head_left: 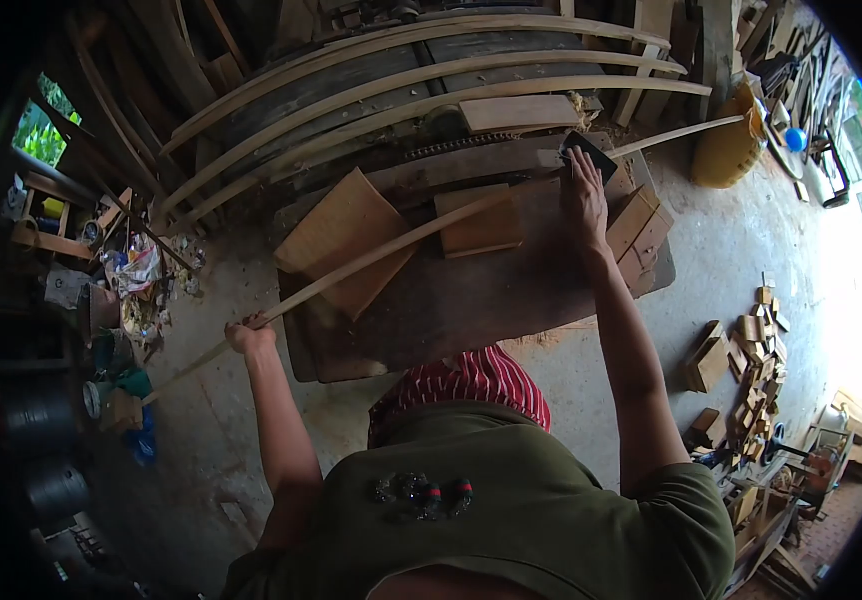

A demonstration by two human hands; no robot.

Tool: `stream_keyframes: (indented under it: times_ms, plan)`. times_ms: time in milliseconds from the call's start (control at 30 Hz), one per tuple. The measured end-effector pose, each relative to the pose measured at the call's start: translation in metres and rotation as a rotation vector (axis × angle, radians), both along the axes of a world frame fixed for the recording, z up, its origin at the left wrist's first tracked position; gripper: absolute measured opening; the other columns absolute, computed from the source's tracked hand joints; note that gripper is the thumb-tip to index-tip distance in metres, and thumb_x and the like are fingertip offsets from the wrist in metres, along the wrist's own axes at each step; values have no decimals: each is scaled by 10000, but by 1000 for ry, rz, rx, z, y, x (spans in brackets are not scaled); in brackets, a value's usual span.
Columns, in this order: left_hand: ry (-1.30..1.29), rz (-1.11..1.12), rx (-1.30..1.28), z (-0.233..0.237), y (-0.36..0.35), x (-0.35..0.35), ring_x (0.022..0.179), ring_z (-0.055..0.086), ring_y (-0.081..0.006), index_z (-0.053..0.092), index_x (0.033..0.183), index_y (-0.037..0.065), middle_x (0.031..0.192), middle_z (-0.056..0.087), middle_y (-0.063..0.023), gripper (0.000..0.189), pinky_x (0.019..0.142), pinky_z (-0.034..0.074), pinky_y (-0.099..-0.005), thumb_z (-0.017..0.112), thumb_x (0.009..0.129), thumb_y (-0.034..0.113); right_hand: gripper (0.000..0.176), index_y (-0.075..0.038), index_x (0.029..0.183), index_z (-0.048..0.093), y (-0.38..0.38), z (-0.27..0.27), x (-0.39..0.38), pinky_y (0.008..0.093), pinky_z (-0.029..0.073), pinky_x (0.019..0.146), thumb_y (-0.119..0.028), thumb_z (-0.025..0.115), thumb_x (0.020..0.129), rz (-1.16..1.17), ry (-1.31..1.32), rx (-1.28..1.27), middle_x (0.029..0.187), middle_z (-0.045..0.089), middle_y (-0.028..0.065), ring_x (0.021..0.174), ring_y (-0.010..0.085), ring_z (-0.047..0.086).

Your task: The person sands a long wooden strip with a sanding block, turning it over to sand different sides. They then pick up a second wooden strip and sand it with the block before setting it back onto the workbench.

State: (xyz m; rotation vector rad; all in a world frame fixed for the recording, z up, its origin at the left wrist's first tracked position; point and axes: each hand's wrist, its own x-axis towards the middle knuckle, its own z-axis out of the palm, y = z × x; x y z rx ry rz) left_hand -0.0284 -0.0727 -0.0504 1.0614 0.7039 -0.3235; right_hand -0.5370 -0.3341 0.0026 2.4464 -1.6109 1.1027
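Observation:
A long thin curved wooden strip (401, 245) lies diagonally across the worktable (471, 310), reaching from lower left to upper right. My left hand (250, 335) grips the strip near its lower left end, off the table's edge. My right hand (584, 195) presses down on the strip at the far side of the table, with a dark flat tool (591, 152) under its fingers. Two flat boards (346, 240) (481, 222) lie on the table beneath the strip.
Several long curved wooden strips (431, 80) are stacked behind the table. Small blocks (641, 230) sit at the table's right end. Offcuts (751, 360) litter the floor to the right, beside a yellow container (726, 150). Clutter and cans (101, 290) fill the left side.

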Motion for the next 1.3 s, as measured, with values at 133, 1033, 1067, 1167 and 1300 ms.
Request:
stream_keyframes:
  times_ms: [133, 1033, 1067, 1167, 1300]
  plan:
    - [-80, 1, 66, 9, -8, -13, 756, 530, -250, 448, 968, 21, 840, 485, -79, 379, 737, 514, -461, 456, 976, 400, 520, -7, 1339, 520, 36, -11, 50, 465, 283, 1159, -12, 523, 819, 187, 5, -24, 1395, 505, 219, 1350, 381, 424]
    - [-76, -277, -798, -14, 40, -13, 685, 509, -190, 622, 776, 96, 768, 593, -49, 599, 531, 413, -326, 501, 886, 673, 533, -45, 1403, 473, 65, 13, 69, 502, 295, 1141, -33, 493, 870, 331, 195, 20, 1451, 463, 171, 1356, 351, 424]
    - [-129, -338, -906, -18, 41, -12, 705, 532, -182, 616, 771, 108, 788, 606, -45, 548, 511, 398, -318, 546, 879, 641, 550, -32, 1413, 452, 51, -5, 55, 505, 288, 1144, -44, 509, 866, 278, 150, -23, 1450, 465, 172, 1363, 350, 413]
    - [-227, -485, -1073, -23, 37, -5, 708, 572, -160, 608, 728, 136, 756, 624, -16, 448, 533, 434, -316, 663, 845, 564, 546, -28, 1410, 456, 52, -15, 74, 503, 287, 1144, -49, 515, 867, 229, 202, -54, 1452, 461, 183, 1374, 357, 397]
    - [-100, -237, -910, 4, 27, -26, 628, 557, -156, 561, 658, 132, 597, 555, 31, 500, 626, 490, -330, 681, 818, 591, 475, -36, 1369, 497, 122, 23, 189, 478, 332, 1121, -111, 516, 900, 520, 123, 255, 1416, 493, 182, 1310, 358, 469]
